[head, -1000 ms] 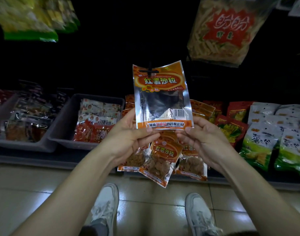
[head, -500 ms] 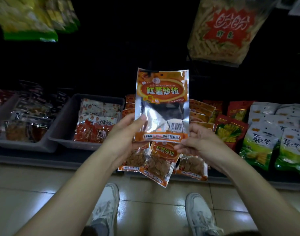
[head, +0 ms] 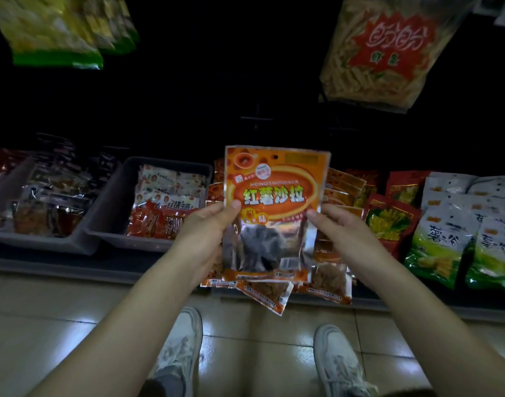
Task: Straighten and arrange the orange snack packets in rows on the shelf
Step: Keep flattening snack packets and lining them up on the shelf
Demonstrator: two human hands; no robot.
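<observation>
I hold one orange snack packet point(head: 274, 207) upright in front of me, its printed front facing the camera. My left hand point(head: 205, 236) grips its left edge with the thumb on the front. My right hand point(head: 340, 227) pinches its right edge. Beneath the held packet, more orange snack packets point(head: 328, 282) lie skewed at the shelf's front edge, one corner point(head: 270, 296) hanging over it. Further orange packets point(head: 343, 184) stand stacked behind, partly hidden by the held one.
A grey bin point(head: 116, 196) of red and white packets sits to the left, with another grey bin point(head: 39, 242) beyond it. Red packets point(head: 388, 222) and green and white bags point(head: 437, 245) fill the shelf on the right. Large bags point(head: 380, 50) hang above. My shoes point(head: 337, 365) stand on the tiled floor.
The packet has come down towards the shelf and now shows its full orange front. Both hands have shifted from its bottom edge to its sides.
</observation>
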